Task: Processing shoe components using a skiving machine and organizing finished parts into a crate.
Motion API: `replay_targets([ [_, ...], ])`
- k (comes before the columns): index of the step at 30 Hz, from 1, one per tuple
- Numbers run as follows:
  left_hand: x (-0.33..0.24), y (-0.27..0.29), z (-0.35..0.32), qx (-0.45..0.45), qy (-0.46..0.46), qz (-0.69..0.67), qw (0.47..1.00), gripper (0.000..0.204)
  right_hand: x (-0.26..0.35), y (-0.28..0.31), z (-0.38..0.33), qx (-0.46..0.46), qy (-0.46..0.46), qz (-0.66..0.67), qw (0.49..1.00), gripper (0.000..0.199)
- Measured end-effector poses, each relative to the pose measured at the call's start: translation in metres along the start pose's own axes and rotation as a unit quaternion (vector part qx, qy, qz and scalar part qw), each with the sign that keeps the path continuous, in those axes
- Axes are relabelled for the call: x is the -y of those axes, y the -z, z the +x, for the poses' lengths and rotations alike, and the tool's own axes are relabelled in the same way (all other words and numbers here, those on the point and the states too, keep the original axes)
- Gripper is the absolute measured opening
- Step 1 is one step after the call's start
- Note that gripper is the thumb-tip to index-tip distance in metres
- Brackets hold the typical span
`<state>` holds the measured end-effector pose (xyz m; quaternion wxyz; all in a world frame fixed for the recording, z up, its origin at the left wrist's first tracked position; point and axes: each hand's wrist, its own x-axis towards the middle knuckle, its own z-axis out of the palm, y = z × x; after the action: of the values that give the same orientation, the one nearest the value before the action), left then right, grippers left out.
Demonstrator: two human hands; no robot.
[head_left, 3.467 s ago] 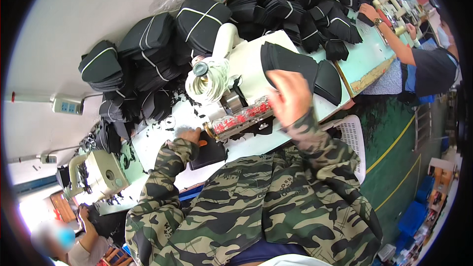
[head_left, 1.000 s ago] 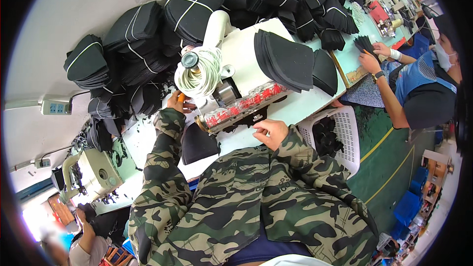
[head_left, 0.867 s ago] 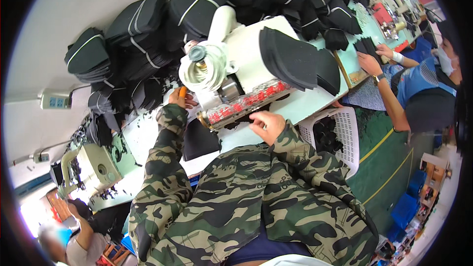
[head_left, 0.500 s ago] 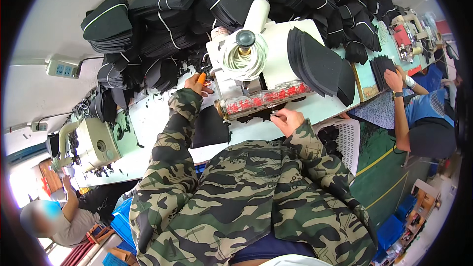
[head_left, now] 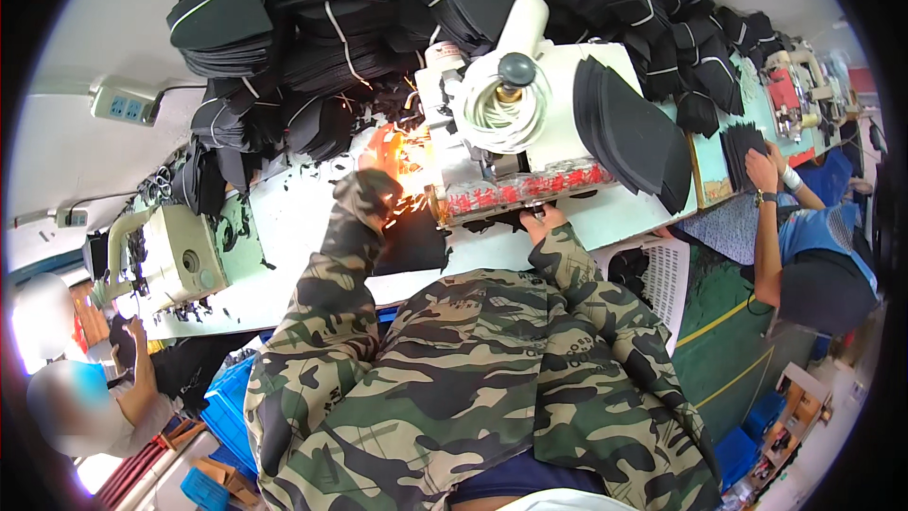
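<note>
A white skiving machine [head_left: 558, 147] with a coil of pale cable [head_left: 501, 114] on top stands on the white table in front of me. Bright orange sparks [head_left: 409, 156] spray from its left end. My left hand [head_left: 386, 153] is right beside them, and the glare hides its fingers. Under the machine's front edge my right hand [head_left: 547, 221] is closed on a small metal knob [head_left: 536, 208]. A stack of curved black pieces [head_left: 629, 128] lies on the machine's right side. Below my left wrist rests a flat black piece [head_left: 413, 244].
Bundles of black pieces [head_left: 350, 43], tied with white cord, are piled along the wall. Another machine [head_left: 175, 255] stands at left. A white basket [head_left: 667, 279] is below the table at right. One co-worker [head_left: 813, 237] handles black pieces at right; another person [head_left: 104, 407] sits at left.
Sparks have appeared at the machine's left end, around my left hand. My right hand has drawn in closer under the front edge. The view has shifted slightly.
</note>
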<state>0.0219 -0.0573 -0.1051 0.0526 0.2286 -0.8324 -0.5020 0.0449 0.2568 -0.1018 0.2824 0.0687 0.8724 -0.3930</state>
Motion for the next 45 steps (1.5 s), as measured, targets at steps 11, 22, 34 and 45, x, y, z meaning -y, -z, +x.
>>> replay_targets([
  [11, 0.028, -0.065, -0.041, 0.211, 0.189, -0.464, 0.839, 0.063, -0.004, 0.004, 0.003, 0.101, -0.083, 0.294, 0.947, 0.018],
  [22, 0.028, -0.079, -0.044, 0.088, 0.126, -0.299, 0.942, 0.023, 0.004, 0.005, 0.001, 0.074, -0.061, 0.203, 0.974, 0.022],
  [34, -0.017, -0.047, -0.055, 0.152, 0.081, -0.168, 0.971, 0.021, 0.001, 0.009, 0.002, 0.071, -0.132, 0.227, 0.962, 0.020],
  [45, -0.015, 0.039, -0.084, 0.252, -0.199, 0.426, 0.846, 0.042, 0.003, 0.005, 0.003, 0.085, -0.100, 0.248, 0.960, 0.023],
])
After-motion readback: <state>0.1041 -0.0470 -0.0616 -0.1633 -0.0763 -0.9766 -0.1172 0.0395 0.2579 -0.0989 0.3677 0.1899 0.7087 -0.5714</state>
